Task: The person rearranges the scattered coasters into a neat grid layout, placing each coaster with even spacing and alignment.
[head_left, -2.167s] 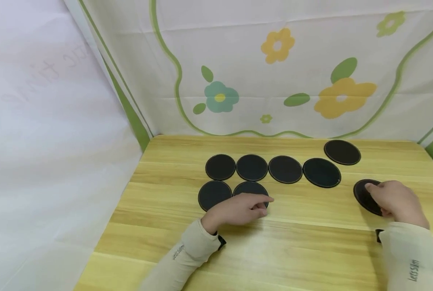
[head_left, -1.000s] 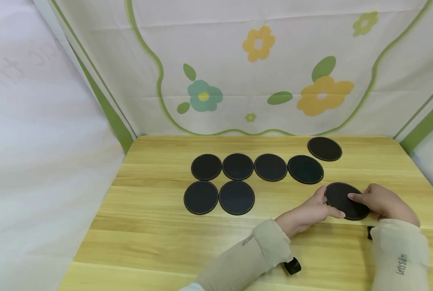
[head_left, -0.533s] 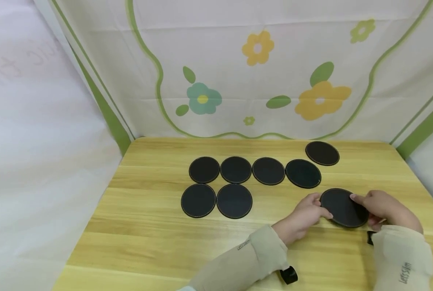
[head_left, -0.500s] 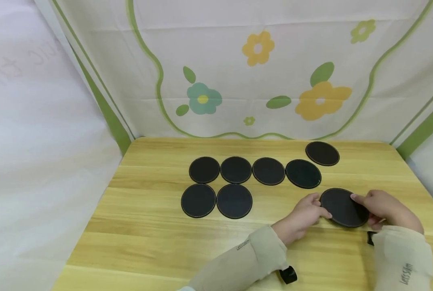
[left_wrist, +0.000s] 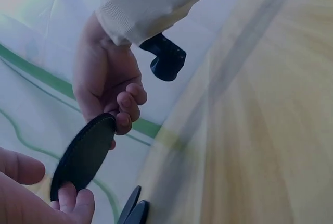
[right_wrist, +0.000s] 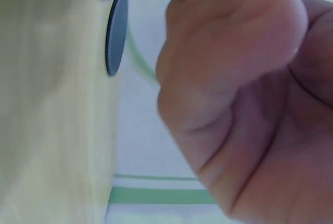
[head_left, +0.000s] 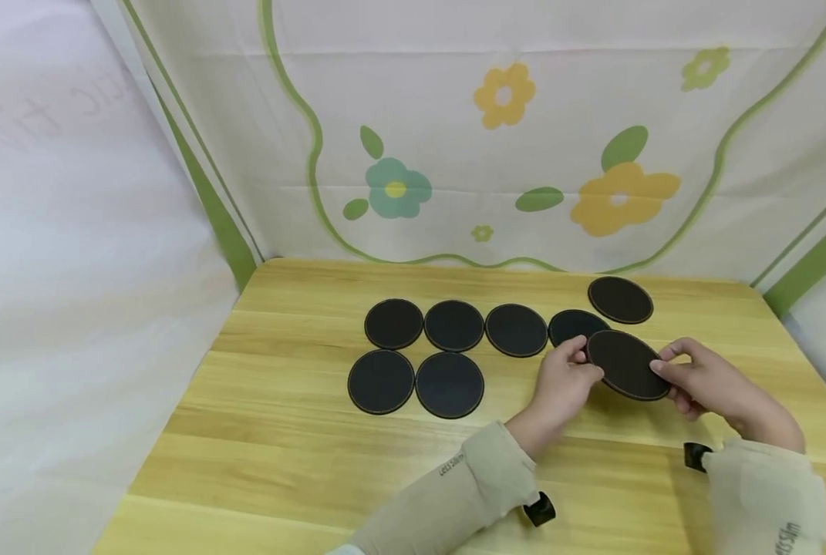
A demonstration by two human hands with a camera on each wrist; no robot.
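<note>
A black round coaster point(head_left: 628, 364) with a stitched rim is held tilted above the table. At its left edge my left hand point(head_left: 558, 389) grips it between thumb and fingers. My right hand point(head_left: 714, 385) pinches the opposite edge, thumb on top. Seen from the left wrist, the coaster point(left_wrist: 86, 153) stands steeply between both hands, the right hand point(left_wrist: 106, 78) at its upper end and left fingers point(left_wrist: 75, 200) at the lower. The right hand point(right_wrist: 223, 78) fills much of the right wrist view, where its hold is mostly hidden.
On the wooden table point(head_left: 301, 470), several matching coasters point(head_left: 454, 325) form a back row. The held one partly covers the row's rightmost coaster point(head_left: 574, 325). Two more coasters point(head_left: 450, 385) lie in front, at the left. A lone coaster point(head_left: 621, 300) sits at the back right. Flowered cloth point(head_left: 447, 116) hangs behind.
Earlier my left hand was over the front pair, then moved right to the right hand's coaster. Both hands have since raised and tilted that coaster, moving it slightly left and back.
</note>
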